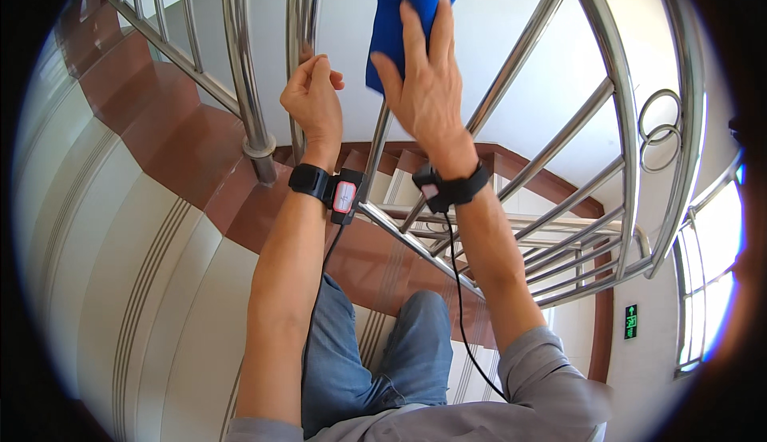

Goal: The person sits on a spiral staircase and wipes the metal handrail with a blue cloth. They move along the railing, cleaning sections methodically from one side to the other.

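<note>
My right hand lies over a blue cloth, thumb and fingers spread across it. The cloth covers part of a slanted stainless-steel baluster, whose ends show above and below it. To the left, my left hand is curled with the fingertips drawn together, and nothing shows in it. It is beside a thick polished steel post; whether it touches the post I cannot tell. Each wrist wears a black strap with a small cabled device.
Stair treads with dark grooved strips run down the left, edged by red-brown stone. The curved handrail and its ring ornaments stand at right. Lower stairs show through the bars. Farther right are a green exit sign and a window.
</note>
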A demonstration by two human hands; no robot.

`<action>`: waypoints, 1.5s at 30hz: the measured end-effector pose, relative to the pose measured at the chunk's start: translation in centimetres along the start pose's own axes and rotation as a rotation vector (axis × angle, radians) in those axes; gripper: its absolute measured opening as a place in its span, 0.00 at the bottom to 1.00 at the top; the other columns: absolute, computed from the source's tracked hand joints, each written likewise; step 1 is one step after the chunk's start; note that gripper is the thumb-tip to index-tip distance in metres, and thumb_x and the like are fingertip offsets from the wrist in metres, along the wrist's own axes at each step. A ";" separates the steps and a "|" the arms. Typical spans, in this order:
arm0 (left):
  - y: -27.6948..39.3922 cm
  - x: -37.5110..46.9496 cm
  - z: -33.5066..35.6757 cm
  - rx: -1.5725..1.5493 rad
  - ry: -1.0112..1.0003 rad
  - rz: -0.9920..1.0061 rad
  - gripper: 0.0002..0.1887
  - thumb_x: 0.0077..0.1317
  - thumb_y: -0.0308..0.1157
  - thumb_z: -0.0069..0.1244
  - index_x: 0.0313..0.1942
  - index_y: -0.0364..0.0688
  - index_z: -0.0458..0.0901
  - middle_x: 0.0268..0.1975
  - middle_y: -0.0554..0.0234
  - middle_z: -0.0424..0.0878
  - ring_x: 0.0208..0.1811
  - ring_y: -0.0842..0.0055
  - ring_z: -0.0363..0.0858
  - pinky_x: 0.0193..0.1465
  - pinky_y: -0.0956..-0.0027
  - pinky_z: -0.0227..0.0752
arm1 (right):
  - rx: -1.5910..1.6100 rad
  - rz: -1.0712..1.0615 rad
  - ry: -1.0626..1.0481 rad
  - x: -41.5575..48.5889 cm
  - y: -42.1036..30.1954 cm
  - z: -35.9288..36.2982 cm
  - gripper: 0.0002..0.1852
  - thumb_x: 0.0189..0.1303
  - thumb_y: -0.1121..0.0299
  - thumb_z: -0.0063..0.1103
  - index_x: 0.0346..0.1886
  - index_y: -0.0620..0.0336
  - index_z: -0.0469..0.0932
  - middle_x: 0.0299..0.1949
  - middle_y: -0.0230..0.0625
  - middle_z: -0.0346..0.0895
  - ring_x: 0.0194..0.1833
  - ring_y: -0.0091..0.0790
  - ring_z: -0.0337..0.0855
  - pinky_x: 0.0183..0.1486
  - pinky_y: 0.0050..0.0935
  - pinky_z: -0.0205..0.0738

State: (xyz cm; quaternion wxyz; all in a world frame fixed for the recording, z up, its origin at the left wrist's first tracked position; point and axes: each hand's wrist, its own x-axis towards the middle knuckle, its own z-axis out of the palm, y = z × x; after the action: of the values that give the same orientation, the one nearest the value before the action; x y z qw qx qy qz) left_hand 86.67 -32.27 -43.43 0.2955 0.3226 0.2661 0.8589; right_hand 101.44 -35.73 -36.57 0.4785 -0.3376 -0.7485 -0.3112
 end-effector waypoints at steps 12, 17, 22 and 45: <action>1.3 -0.7 0.1 0.089 -0.096 -0.028 0.13 0.79 0.34 0.59 0.40 0.31 0.92 0.24 0.65 0.85 0.25 0.81 0.82 0.31 0.73 0.75 | 0.132 0.123 -0.303 -18.2 -3.8 2.5 0.42 0.64 0.73 0.76 0.82 0.66 0.70 0.85 0.77 0.54 0.78 0.79 0.72 0.76 0.58 0.77; 2.0 -1.2 2.1 0.074 -0.109 0.070 0.14 0.79 0.33 0.60 0.41 0.29 0.93 0.25 0.65 0.87 0.26 0.83 0.82 0.32 0.74 0.73 | 0.149 0.142 -0.117 -8.6 -2.4 1.4 0.40 0.71 0.70 0.75 0.83 0.67 0.69 0.86 0.77 0.53 0.79 0.80 0.69 0.77 0.58 0.75; 2.3 -0.7 2.3 0.012 -0.140 0.065 0.18 0.82 0.38 0.59 0.39 0.31 0.93 0.27 0.68 0.88 0.29 0.85 0.81 0.33 0.74 0.71 | 0.080 0.075 -0.012 -3.5 -2.1 1.0 0.39 0.71 0.70 0.73 0.83 0.65 0.70 0.87 0.73 0.53 0.82 0.79 0.64 0.80 0.60 0.71; 1.4 3.3 -2.5 0.158 0.241 0.181 0.25 0.88 0.46 0.50 0.41 0.31 0.91 0.33 0.62 0.88 0.36 0.77 0.84 0.45 0.70 0.79 | 0.211 0.109 -0.095 -9.5 -6.5 3.3 0.36 0.69 0.73 0.73 0.80 0.68 0.74 0.85 0.73 0.58 0.83 0.78 0.64 0.84 0.63 0.65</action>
State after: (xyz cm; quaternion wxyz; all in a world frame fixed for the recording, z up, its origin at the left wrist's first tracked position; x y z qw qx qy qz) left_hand 82.35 -31.67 -42.83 0.1566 0.2622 0.3363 0.8909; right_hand 97.56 -38.86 -47.39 0.4916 -0.3399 -0.7793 -0.1881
